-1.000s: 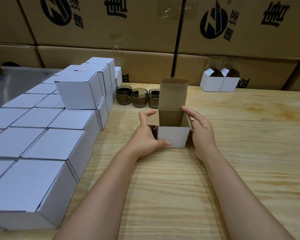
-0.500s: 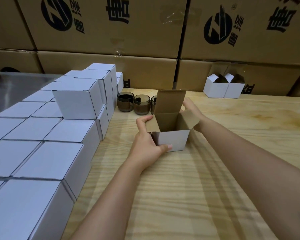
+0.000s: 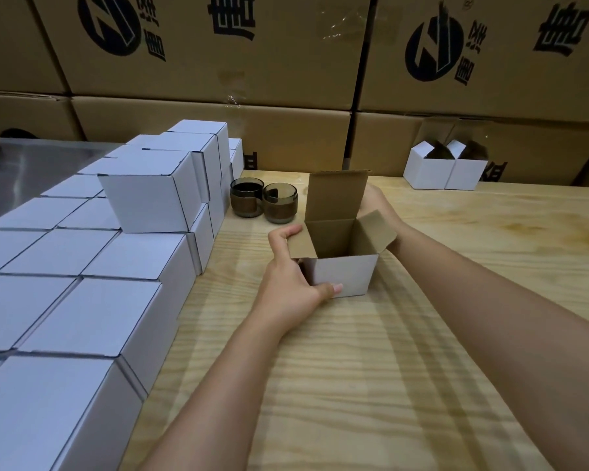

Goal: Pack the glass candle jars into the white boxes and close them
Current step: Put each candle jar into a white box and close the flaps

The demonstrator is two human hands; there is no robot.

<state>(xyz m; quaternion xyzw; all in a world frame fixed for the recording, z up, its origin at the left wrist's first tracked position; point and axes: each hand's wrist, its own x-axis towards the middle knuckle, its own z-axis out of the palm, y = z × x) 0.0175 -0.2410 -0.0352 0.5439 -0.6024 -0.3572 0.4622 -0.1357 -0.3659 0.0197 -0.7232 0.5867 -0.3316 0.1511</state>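
Now loading step: left hand (image 3: 293, 283) fingers (image 3: 281, 235) pinch the open box (image 3: 342, 275); right hand (image 3: 376, 202) behind lid (image 3: 335, 195) at 12 o'clock, fingers unreadable. Next needs a jar (image 3: 280, 202) from 11 o'clock.

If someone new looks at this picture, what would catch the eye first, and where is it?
First, the open white box in the middle of the wooden table, gripped by the left hand, with the right hand partly hidden behind its raised lid. Next, the closed white boxes massed along the left side, and two dark glass candle jars standing just left of the lid.
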